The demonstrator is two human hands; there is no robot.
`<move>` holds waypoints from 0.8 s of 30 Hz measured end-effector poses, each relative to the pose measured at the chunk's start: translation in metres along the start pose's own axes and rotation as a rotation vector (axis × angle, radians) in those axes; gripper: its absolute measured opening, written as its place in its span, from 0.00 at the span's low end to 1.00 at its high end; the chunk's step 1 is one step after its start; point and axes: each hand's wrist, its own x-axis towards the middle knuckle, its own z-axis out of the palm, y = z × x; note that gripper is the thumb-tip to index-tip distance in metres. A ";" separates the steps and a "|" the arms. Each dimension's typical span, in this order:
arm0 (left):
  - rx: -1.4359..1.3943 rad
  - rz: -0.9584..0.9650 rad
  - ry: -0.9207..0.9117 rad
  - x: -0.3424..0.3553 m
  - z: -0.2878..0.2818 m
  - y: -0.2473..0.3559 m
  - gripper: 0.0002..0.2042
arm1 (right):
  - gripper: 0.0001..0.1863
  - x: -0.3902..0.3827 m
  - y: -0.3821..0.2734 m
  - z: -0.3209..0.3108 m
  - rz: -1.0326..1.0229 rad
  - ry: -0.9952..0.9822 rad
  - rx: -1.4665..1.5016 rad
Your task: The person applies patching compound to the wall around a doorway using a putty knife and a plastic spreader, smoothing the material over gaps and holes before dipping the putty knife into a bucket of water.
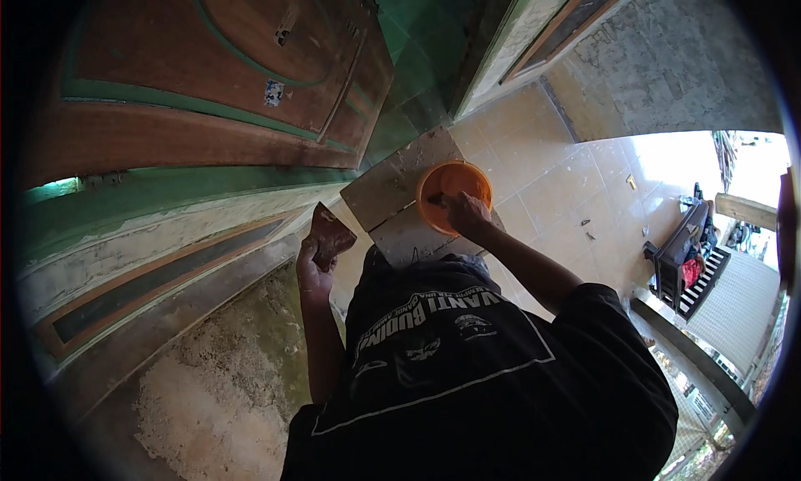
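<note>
My left hand is raised to the left of my body, its fingers closed on a flat, reddish-brown piece with angular edges. What the piece is made of I cannot make out. In front of me an orange bucket stands on a low surface of worn boards. My right hand reaches over the near rim into the bucket. It is closed round a small dark tool, whose end points left inside the bucket. The tool's exact kind and the bucket's contents are hard to see.
A brown wooden door with green trim stands at the far left. Below it runs a rough, stained wall. Light floor tiles with small debris stretch right, toward a dark slatted bench holding a red cloth.
</note>
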 end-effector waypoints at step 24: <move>0.252 -0.157 -0.046 0.067 -0.002 -0.014 0.08 | 0.10 0.005 -0.002 -0.016 0.275 0.362 0.001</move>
